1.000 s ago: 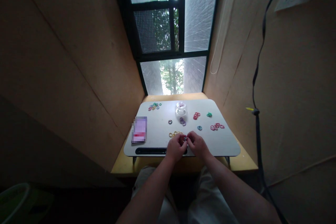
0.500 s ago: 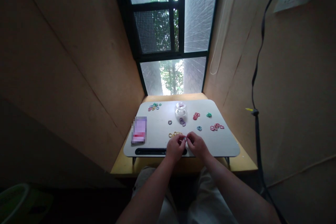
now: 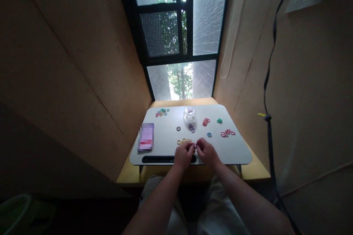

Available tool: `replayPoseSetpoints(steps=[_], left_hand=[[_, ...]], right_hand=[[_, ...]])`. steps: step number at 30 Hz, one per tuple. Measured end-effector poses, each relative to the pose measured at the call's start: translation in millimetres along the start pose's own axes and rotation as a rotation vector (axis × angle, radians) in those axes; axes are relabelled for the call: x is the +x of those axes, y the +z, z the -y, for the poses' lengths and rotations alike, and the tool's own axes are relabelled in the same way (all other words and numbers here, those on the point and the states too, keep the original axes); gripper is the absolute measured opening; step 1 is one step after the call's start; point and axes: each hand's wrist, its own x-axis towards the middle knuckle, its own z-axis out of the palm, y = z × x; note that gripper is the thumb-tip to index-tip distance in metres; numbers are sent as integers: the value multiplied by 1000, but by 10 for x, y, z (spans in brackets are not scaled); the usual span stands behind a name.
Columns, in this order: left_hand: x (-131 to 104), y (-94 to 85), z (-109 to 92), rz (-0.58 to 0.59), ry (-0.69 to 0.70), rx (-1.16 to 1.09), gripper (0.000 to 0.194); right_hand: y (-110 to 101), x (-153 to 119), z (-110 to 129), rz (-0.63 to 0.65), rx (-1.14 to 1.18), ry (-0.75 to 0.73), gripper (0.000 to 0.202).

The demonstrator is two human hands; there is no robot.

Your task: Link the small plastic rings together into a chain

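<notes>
My left hand (image 3: 184, 155) and my right hand (image 3: 206, 151) meet near the front edge of a white lap table (image 3: 165, 143). Both have their fingers pinched together around something too small to make out between the fingertips. Just beyond my left hand lie yellow rings (image 3: 184, 141). Further back are purple rings (image 3: 191, 128), a dark ring (image 3: 178, 129) and a clear jar (image 3: 190, 116). On the right are blue rings (image 3: 209, 134), red rings (image 3: 206, 121), a green cluster (image 3: 219, 120) and pinkish-red rings (image 3: 227, 133).
A pile of mixed coloured rings (image 3: 162, 112) sits at the back left of the table. A phone-like purple item (image 3: 146, 137) lies at the left edge. A black slot (image 3: 157, 159) runs along the front. A black cable (image 3: 268, 132) hangs at the right.
The fingertips of both hands have shifted slightly around the small thing between them. The rings and the jar have stayed in place.
</notes>
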Motion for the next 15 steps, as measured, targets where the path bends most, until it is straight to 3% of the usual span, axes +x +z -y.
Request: replayPoseSetpoints(steps=[15], left_hand=[[-1,12,20,-33,-9,81,12]], right_hand=[[-11,3,39,12,-2,-12,4]])
